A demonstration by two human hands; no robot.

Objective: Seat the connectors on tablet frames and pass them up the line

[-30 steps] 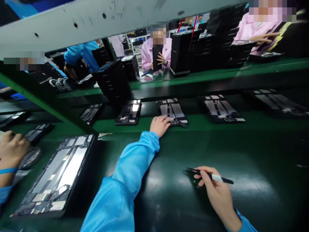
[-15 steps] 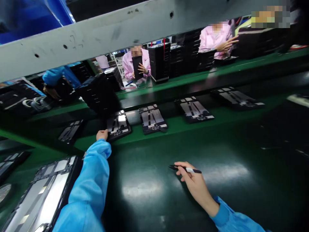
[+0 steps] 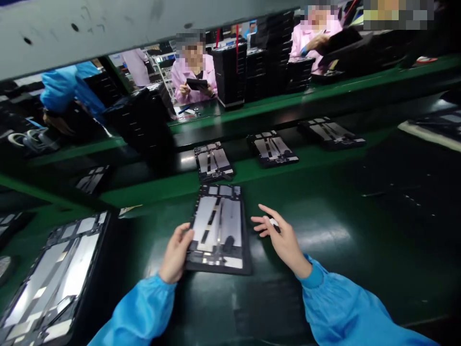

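My left hand (image 3: pixel 176 254) grips the left edge of an opened tablet (image 3: pixel 232 218), thumb on top. The tablet sits in a black tray, with silver battery panels and dark ribbon cables showing. Just right of it, my right hand (image 3: pixel 286 242) hovers with fingers partly spread. Tucked between its thumb and fingers are tweezers (image 3: pixel 275 225); only a white and black piece of them shows, and their tips are hidden.
Similar opened tablets lie along the green ledge, including one nearby (image 3: pixel 214 162). A larger opened tablet (image 3: pixel 54 274) lies at left. Behind are stacks of black trays (image 3: pixel 230 74) and co-workers in pink, one person (image 3: pixel 192 72) holding a dark tablet. A grey beam (image 3: pixel 118 29) crosses above.
My left hand has brought the tablet from the ledge towards me, down and right. My right hand has moved slightly up and left, its fingers more extended and the tweezers tucked in.
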